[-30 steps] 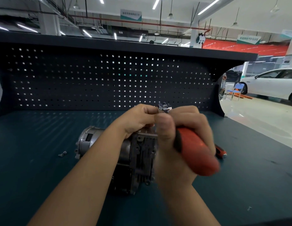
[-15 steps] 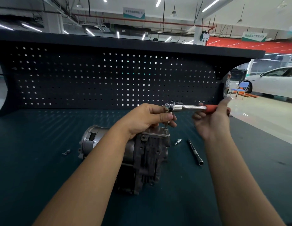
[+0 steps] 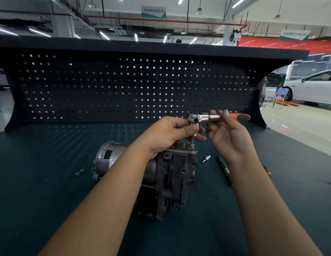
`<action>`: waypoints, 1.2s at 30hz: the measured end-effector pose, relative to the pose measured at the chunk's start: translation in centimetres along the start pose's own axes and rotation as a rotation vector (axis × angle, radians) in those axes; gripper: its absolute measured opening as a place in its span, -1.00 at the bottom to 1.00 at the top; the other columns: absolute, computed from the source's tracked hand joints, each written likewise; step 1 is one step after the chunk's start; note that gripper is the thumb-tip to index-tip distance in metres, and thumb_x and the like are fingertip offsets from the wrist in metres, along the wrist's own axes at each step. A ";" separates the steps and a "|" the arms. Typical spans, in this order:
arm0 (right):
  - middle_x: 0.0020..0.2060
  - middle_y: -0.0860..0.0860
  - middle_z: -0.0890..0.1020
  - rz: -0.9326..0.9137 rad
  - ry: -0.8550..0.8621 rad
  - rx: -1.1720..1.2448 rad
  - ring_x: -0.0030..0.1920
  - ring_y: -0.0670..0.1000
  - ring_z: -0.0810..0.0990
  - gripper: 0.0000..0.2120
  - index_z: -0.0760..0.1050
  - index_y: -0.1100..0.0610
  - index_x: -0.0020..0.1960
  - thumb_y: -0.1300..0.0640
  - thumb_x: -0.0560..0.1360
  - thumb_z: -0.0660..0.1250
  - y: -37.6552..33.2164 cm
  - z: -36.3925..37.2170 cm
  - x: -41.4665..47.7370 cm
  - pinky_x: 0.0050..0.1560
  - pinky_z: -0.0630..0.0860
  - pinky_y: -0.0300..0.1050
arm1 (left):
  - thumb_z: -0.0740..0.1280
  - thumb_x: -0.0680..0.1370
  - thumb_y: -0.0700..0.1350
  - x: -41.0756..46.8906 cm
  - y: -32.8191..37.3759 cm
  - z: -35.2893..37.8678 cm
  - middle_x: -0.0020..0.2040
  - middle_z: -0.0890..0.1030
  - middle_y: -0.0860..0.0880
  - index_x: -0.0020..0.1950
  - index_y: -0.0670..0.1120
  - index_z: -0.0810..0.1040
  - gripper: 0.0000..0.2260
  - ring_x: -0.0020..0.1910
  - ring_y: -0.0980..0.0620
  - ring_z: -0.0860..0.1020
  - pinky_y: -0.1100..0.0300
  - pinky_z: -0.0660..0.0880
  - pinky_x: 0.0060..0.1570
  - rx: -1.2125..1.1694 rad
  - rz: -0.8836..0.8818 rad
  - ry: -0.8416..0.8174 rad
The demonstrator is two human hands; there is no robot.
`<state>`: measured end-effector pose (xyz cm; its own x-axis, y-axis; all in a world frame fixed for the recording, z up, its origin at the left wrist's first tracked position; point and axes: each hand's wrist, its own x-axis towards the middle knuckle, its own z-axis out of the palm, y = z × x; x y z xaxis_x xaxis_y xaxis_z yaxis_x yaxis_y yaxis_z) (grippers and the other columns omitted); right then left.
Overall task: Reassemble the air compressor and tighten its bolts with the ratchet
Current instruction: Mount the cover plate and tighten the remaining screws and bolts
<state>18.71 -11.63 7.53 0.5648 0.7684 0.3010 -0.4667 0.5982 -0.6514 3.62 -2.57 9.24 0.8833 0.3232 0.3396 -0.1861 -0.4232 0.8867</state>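
The grey air compressor [image 3: 170, 174] lies on its side on the bench mat, motor end to the left. A chrome ratchet [image 3: 197, 118] with a red handle sits level above its top plate. A thin bit runs down from the ratchet head to a bolt [image 3: 192, 145] at the plate's right corner. My left hand [image 3: 170, 133] pinches the ratchet head and bit from the left, forearm crossing over the compressor. My right hand [image 3: 228, 139] faces palm toward me, with thumb and fingertips curled on the shaft just ahead of the red grip.
A small chrome adapter [image 3: 206, 159] and a black extension rod [image 3: 223, 166] lie right of the compressor. Two small bolts [image 3: 79, 172] lie to its left. A red-tipped tool [image 3: 267, 170] peeks out behind my right forearm. The dark pegboard [image 3: 124, 89] closes off the back.
The ratchet handle swung from pointing toward me out to the right. My right hand went from a full fist on the red grip to a light fingertip hold near the shaft.
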 end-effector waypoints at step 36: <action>-0.32 0.07 0.69 -0.248 0.165 0.063 -0.28 -0.04 0.68 -0.87 0.40 0.24 0.00 0.17 0.62 0.19 0.9 0.9 -1.7 -0.28 0.57 -0.26 | 0.43 0.42 -0.26 0.2 -0.1 -1.5 -0.18 0.69 0.07 -0.11 -0.10 0.67 -0.90 -0.13 0.16 0.63 0.36 0.52 -0.08 0.154 -0.096 -0.163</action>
<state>16.72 -12.17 7.12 0.7671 0.5532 0.3249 -0.3394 0.7797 -0.5262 3.18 -1.16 9.70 0.9538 0.2331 0.1896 -0.0405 -0.5254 0.8499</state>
